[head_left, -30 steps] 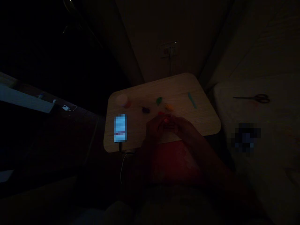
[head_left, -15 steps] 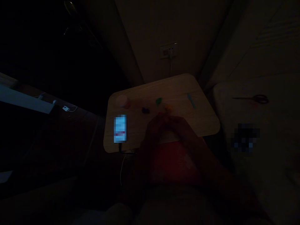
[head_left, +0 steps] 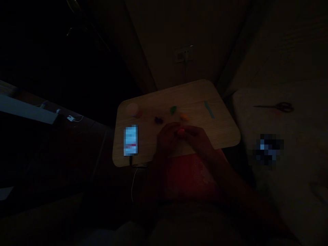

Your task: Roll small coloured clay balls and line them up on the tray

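Note:
The room is very dark. My left hand (head_left: pixel 166 138) and my right hand (head_left: pixel 196 138) meet over the near edge of a small wooden table (head_left: pixel 222 126). Their fingertips pinch together on a small pale pink lump (head_left: pixel 180 131). Just beyond the hands lie an orange lump (head_left: pixel 183 117), a green lump (head_left: pixel 173 109) and a dark lump (head_left: pixel 158 120). A lit phone (head_left: pixel 131 140) lies on the table's left side, with a cable running off the edge.
A pinkish round lid or cup (head_left: pixel 133 109) sits at the table's far left. A thin teal tool (head_left: pixel 209 109) lies at the far right. Scissors (head_left: pixel 278 107) rest on the pale bed surface to the right. A wall socket (head_left: pixel 183 54) is behind the table.
Both hands stay together over the table's near edge and shift slightly; the fingers keep working the small pink lump. The other lumps have not moved.

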